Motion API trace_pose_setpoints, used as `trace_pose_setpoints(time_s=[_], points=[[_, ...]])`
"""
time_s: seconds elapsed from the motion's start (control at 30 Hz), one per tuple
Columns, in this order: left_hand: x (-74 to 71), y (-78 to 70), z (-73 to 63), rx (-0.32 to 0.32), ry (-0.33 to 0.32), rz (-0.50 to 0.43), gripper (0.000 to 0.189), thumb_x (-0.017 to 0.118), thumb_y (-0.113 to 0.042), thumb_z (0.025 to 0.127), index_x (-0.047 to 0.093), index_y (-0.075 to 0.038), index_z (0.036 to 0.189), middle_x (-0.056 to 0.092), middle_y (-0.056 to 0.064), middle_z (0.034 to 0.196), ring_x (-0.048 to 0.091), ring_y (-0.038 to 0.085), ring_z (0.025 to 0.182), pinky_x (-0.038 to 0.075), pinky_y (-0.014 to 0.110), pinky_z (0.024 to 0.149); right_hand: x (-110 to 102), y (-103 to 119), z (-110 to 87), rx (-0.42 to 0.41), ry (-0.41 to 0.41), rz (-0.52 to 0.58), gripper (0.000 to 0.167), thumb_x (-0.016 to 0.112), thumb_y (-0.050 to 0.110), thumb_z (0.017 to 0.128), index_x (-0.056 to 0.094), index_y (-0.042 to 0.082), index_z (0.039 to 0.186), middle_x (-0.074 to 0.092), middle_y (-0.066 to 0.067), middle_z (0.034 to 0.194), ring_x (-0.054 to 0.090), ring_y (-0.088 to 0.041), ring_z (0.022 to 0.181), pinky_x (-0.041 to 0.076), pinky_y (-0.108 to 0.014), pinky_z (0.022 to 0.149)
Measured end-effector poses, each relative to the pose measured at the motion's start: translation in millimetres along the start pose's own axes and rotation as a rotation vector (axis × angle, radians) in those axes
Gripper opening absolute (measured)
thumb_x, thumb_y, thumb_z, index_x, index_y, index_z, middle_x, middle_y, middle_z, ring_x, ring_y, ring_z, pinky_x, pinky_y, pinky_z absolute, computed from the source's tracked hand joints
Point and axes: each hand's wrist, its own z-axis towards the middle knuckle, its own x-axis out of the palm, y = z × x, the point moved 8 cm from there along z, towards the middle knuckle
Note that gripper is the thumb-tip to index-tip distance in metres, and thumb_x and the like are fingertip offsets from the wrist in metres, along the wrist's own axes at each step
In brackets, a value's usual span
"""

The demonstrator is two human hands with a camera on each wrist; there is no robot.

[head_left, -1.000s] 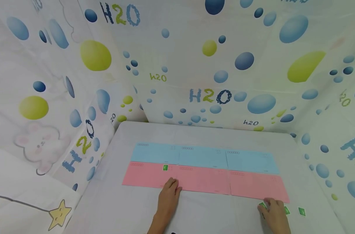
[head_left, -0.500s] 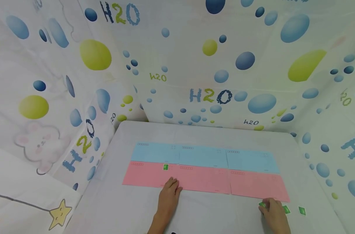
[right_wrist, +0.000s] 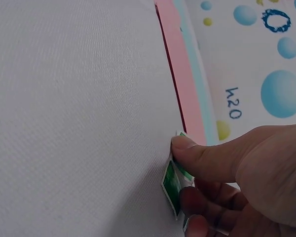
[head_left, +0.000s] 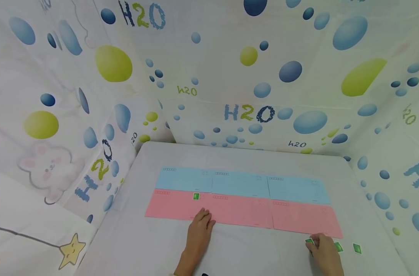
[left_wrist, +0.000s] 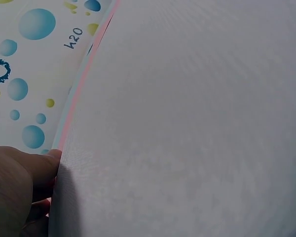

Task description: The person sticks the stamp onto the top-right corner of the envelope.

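Note:
My left hand [head_left: 200, 226] rests with its fingers extended on the lower edge of the left pink envelope [head_left: 168, 207], near its seam with the middle one. On that envelope's upper right part lies a green stamp [head_left: 196, 196] with a white border. At the front right, my right hand [head_left: 325, 251] pinches a green stamp [right_wrist: 185, 170] between thumb and fingers, just below the right pink envelope [head_left: 306, 218]. Another stamp [right_wrist: 171, 187] shows under the thumb in the right wrist view. Partly behind the right hand lies one more stamp [head_left: 338, 247].
Three blue envelopes [head_left: 240, 184] form a row behind the pink ones, edge against edge. A separate stamp [head_left: 357, 248] lies at the far right. The white table [head_left: 247, 253] meets a patterned curtain [head_left: 213, 69] at the back and sides.
The right hand's thumb and fingers have shifted slightly at the stamp. The left hand stays on the pink envelope, and the envelopes stay in place.

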Motion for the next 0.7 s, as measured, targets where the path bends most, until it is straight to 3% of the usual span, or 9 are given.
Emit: trace_pose_setpoints(time_s=[0.33, 0.5, 0.7], points=[[0.3, 0.2, 0.2, -0.021, 0.018, -0.004, 0.031, 0.077, -0.019, 0.088, 0.075, 0.002, 0.112, 0.072, 0.014, 0.122, 0.064, 0.03, 0.125, 0.055, 0.043, 0.1, -1, 5, -4.4, -0.057, -0.021, -0.016, 0.028, 0.066, 0.006, 0.093, 0.057, -0.013, 0.111, 0.06, -0.022, 0.096, 0.059, -0.028, 0.087, 0.053, -0.044, 0.074], [-2.2, -2.8, -0.2, -0.003, 0.006, -0.003, 0.03, 0.078, -0.015, 0.086, 0.075, 0.003, 0.109, 0.073, 0.016, 0.119, 0.065, 0.032, 0.123, 0.056, 0.044, 0.098, 0, 8, -3.6, -0.059, 0.005, -0.008, 0.027, 0.057, 0.002, 0.096, 0.054, -0.015, 0.116, 0.063, -0.025, 0.098, 0.061, -0.028, 0.087, 0.055, -0.044, 0.076], [-2.9, -1.4, 1.4, -0.002, 0.004, -0.007, 0.028, 0.078, -0.014, 0.086, 0.075, 0.004, 0.107, 0.073, 0.017, 0.118, 0.066, 0.033, 0.121, 0.057, 0.044, 0.096, -3, 16, -1.6, -0.063, -0.026, -0.004, 0.029, 0.051, 0.0, 0.097, 0.054, -0.014, 0.122, 0.064, -0.029, 0.108, 0.063, -0.04, 0.1, 0.055, -0.05, 0.086]])
